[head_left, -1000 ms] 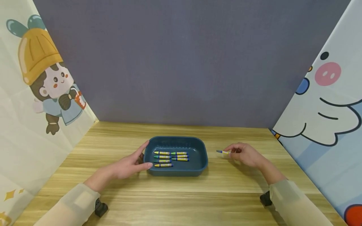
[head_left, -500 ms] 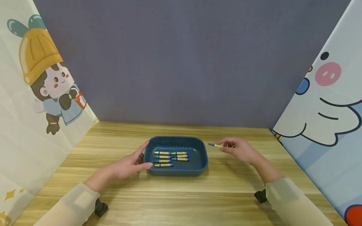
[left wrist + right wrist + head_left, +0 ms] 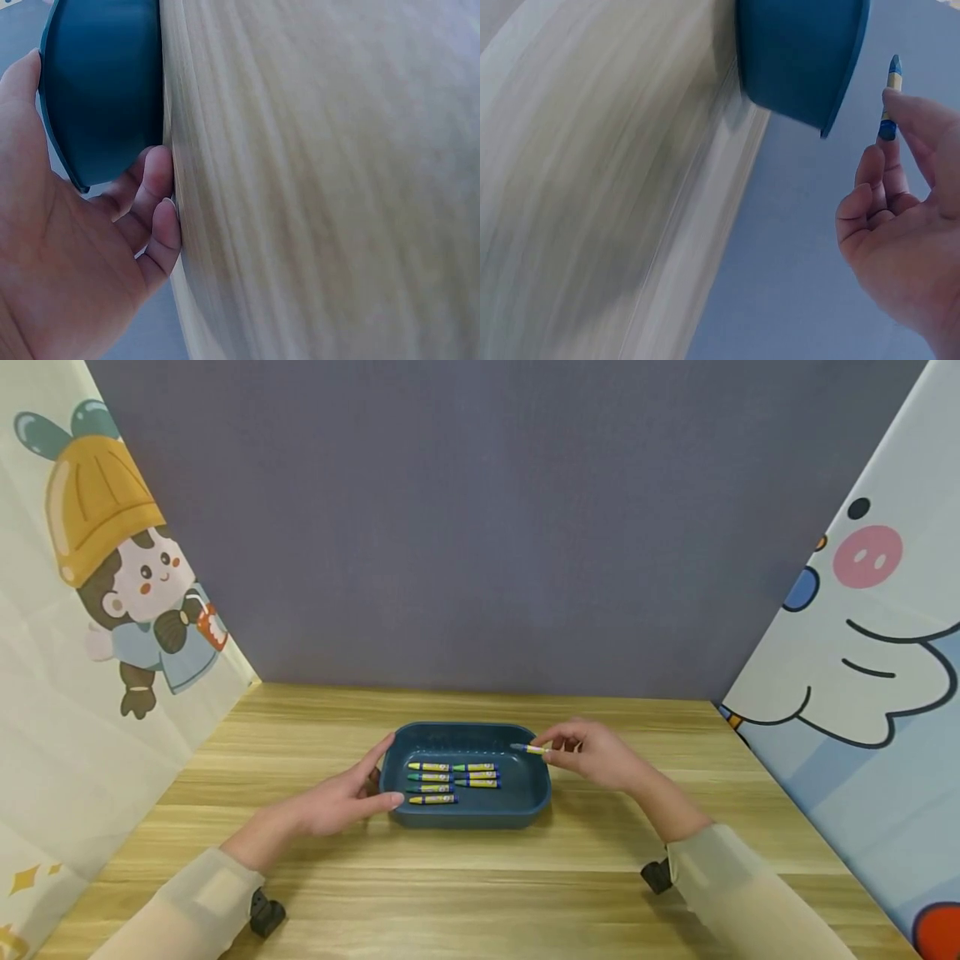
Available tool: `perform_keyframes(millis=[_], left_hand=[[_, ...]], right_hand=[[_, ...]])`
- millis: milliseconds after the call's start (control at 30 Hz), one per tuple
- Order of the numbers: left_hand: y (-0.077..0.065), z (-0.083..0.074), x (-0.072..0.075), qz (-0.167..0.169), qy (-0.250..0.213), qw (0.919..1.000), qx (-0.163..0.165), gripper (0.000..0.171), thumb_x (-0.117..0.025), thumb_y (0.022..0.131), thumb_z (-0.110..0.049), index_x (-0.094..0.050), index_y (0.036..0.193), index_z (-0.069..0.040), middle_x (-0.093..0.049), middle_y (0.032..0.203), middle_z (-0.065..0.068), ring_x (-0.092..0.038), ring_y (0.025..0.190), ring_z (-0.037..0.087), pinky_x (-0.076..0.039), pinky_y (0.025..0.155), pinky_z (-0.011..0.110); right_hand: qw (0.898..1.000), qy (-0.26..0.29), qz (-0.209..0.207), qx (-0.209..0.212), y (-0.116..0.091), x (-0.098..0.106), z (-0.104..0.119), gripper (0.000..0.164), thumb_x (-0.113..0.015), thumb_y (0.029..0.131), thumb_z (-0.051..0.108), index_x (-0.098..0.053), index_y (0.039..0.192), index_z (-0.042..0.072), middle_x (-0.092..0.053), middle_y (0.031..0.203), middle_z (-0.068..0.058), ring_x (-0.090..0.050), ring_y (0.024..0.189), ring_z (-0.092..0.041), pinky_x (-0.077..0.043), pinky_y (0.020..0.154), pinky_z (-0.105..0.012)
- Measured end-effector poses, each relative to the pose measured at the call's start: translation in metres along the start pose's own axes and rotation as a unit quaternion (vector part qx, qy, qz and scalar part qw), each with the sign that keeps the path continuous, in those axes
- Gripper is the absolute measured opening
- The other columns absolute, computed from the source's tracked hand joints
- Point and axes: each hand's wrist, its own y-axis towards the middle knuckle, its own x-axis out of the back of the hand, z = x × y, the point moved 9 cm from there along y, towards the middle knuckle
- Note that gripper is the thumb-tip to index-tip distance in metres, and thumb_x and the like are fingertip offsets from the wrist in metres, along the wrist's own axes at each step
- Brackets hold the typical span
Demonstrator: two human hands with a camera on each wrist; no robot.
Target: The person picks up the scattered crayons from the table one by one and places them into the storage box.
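Observation:
A dark blue plastic box (image 3: pixel 471 819) stands on the wooden table. My left hand (image 3: pixel 341 800) grips its left end, thumb over the near rim and the other fingers around the outer wall; the left wrist view shows these fingers curled low near the tabletop. Inside lie two columns of yellow-wrapped crayons: a left column (image 3: pixel 432 777) with yellow and green tips, and a right column (image 3: pixel 477 775) beside it. Between thumb and fingers my right hand (image 3: pixel 592 756) pinches a dark-tipped crayon (image 3: pixel 892 101), level above the box's right rim with its tip pointing left.
Bare wooden tabletop (image 3: pixel 465 893) surrounds the box. A grey-purple panel (image 3: pixel 480 527) rises behind the table. Cartoon-printed sheets flank it, the left sheet (image 3: pixel 45 693) and the right sheet (image 3: pixel 847 718). The box's right part is bare floor.
My right hand has moved left with the crayon, from the table right of the box to above its right rim. The left hand and the box have stayed put.

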Motion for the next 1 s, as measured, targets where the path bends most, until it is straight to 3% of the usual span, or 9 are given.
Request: perform_keyframes(millis=[433, 1000], left_hand=[[-0.001, 0.000, 0.000, 0.002, -0.009, 1.0000, -0.001, 0.103, -0.068, 0.107, -0.052, 0.005, 0.177, -0.037, -0.060, 0.108, 0.008, -0.056, 0.086, 0.022, -0.049, 0.071, 0.034], [0.000, -0.001, -0.001, 0.003, -0.012, 0.9999, 0.001, 0.102, -0.069, 0.107, -0.052, 0.005, 0.177, -0.039, -0.061, 0.111, 0.009, -0.056, 0.082, 0.022, -0.051, 0.067, 0.034]], right_hand=[[0.999, -0.019, 0.024, 0.017, 0.016, -0.029, 0.021, 0.019, -0.078, 0.103, 0.017, -0.083, 0.121, 0.022, -0.068, 0.098, 0.003, -0.060, 0.089, -0.013, -0.051, 0.076, -0.030], [0.996, -0.062, 0.059, 0.016, 0.022, -0.053, 0.031, 0.020, -0.076, 0.105, 0.020, -0.082, 0.123, 0.027, -0.063, 0.102, 0.003, -0.055, 0.081, -0.011, -0.049, 0.072, -0.029]])
